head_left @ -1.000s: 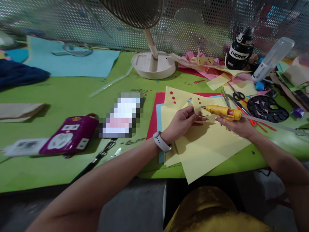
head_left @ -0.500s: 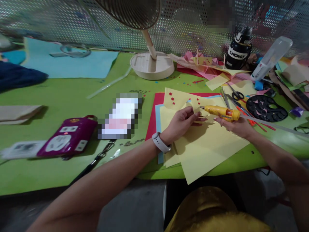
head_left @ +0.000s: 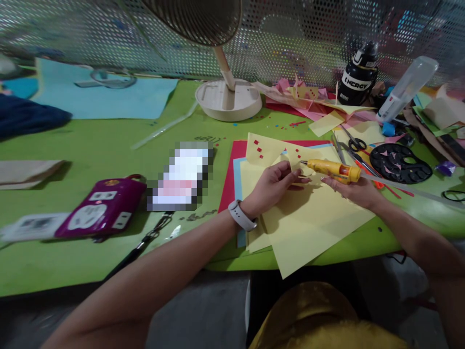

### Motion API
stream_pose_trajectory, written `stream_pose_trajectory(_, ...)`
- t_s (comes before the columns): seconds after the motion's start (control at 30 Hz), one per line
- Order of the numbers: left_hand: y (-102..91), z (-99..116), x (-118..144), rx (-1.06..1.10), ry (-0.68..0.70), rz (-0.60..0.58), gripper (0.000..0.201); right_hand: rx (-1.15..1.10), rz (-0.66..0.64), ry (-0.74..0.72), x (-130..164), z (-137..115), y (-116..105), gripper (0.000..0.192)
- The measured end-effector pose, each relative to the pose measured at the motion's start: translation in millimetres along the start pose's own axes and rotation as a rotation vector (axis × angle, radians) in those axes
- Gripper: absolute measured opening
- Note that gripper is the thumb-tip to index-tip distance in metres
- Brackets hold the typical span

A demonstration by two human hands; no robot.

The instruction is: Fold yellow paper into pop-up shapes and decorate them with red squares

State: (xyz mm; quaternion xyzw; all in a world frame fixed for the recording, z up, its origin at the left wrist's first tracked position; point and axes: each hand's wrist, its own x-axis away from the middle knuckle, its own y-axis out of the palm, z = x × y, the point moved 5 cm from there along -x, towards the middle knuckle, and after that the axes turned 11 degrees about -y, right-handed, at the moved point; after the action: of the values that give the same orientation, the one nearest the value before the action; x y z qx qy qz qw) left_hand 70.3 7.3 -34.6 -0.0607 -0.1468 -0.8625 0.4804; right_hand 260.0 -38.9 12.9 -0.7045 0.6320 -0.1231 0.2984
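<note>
Green table (head_left: 109, 145), glue gun (head_left: 332, 169) over yellow paper (head_left: 308, 218)

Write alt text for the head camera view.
A person's right hand holds a yellow glue gun with its tip at a small paper piece pinched in the left hand, above yellow paper sheets on a green table. Scissors, a black bottle and a fan base lie beyond.

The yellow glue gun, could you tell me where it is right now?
In the head view the yellow glue gun lies in the right hand, right of centre over the yellow paper, its tip pointing toward the left hand.
</note>
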Motion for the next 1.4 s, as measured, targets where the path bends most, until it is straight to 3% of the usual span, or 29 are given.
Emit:
stream_pose_trajectory(0.23, 0.5, -0.2, -0.1, -0.010, -0.008, -0.001, 0.035, -0.004, -0.013, 0.029, 1.9, 3.2, 2.1, 0.038)
stream_pose_trajectory(0.7, 0.5, -0.1, 0.5, -0.008, -0.005, -0.002, 0.036, -0.060, -0.020, -0.010, 1.0, -2.5, 2.0, 0.022)
stream_pose_trajectory(1.13, 1.3, 2.1, 1.4, -0.028, 0.005, -0.002, 0.035, -0.046, -0.022, 0.036, 2.9, 7.1, 3.3, 0.035)
stream_pose_trajectory(1.4, 1.6, 4.3, 1.8, -0.062, 0.055, 0.019, 0.049, 0.016, -0.032, 0.016, 0.8, 6.6, 2.4, 0.033)
